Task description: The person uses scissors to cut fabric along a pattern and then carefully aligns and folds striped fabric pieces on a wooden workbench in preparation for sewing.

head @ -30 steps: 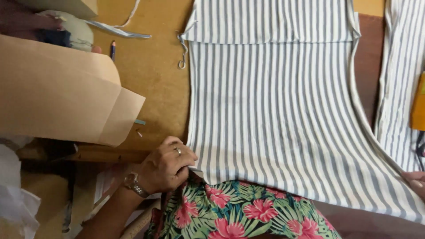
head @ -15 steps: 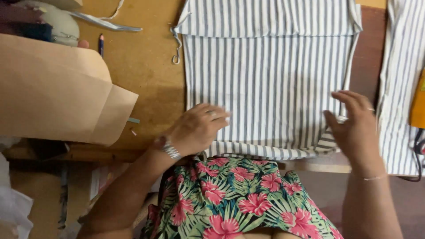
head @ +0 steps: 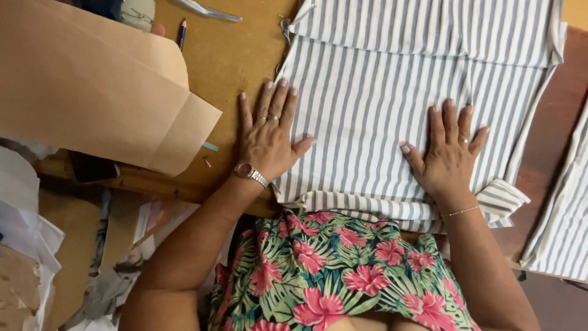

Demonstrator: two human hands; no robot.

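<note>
head camera is looking straight down at a wooden table (head: pixel 236 55) where a folded piece of grey-and-white striped fabric (head: pixel 392 92) is lying, its near edge doubled over at the table's front. the left hand (head: pixel 266 138) is lying flat with its fingers spread, gripping nothing; its thumb and inner fingers are pressing on the fabric's left edge while the outer fingers are resting on bare wood. a silver wristwatch (head: pixel 250 173) is sitting on that wrist. the right hand (head: pixel 447 153) is also lying flat and spread wide, palm down on the fabric near its lower right part, holding nothing. a thin bracelet (head: pixel 460 211) is circling that wrist. a large sheet of brown paper (head: pixel 86 92) is lying on the table to the left, well apart from the left hand, with a pencil (head: pixel 181 34) just beyond its upper edge. another striped piece (head: pixel 563 220) is lying at the far right. a floral garment (head: pixel 343 276) is showing below the table edge.
</note>
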